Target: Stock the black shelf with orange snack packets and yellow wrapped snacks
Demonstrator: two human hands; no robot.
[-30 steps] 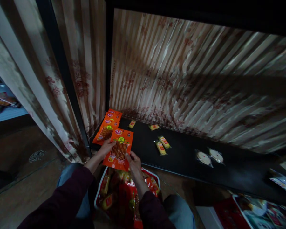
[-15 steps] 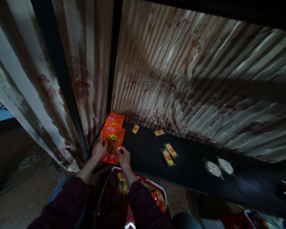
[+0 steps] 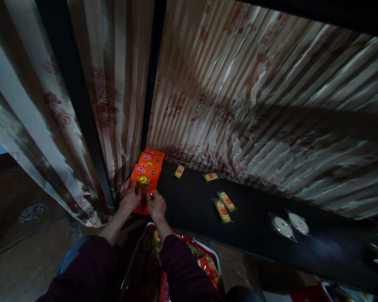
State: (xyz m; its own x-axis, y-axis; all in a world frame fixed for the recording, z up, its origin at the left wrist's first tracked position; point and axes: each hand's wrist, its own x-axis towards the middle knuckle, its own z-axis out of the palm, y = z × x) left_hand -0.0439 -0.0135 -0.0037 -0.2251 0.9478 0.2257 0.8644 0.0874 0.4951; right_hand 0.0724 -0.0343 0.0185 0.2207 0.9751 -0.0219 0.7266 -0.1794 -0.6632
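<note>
An orange snack packet (image 3: 144, 178), with brown sticks showing through its window, lies over other orange packets (image 3: 150, 158) at the left end of a black shelf (image 3: 189, 197). My left hand (image 3: 130, 198) grips its left side, fingers on the front. At its lower right edge, my right hand (image 3: 156, 205) holds it between thumb and curled fingers. The packet's lower part is partly covered by both hands.
Several small yellow packets (image 3: 222, 209) lie along the shelf. Further right are two round pale wrapped items (image 3: 282, 227). Below the shelf stands a red basket with a white rim (image 3: 216, 256), full of packets. Striped curtains (image 3: 201, 84) hang behind and at the left, beside dark posts (image 3: 149, 84).
Both hands have shifted slightly left with the orange packet, which now lies nearer the shelf's left end. The right hand has moved closer to the left one.
</note>
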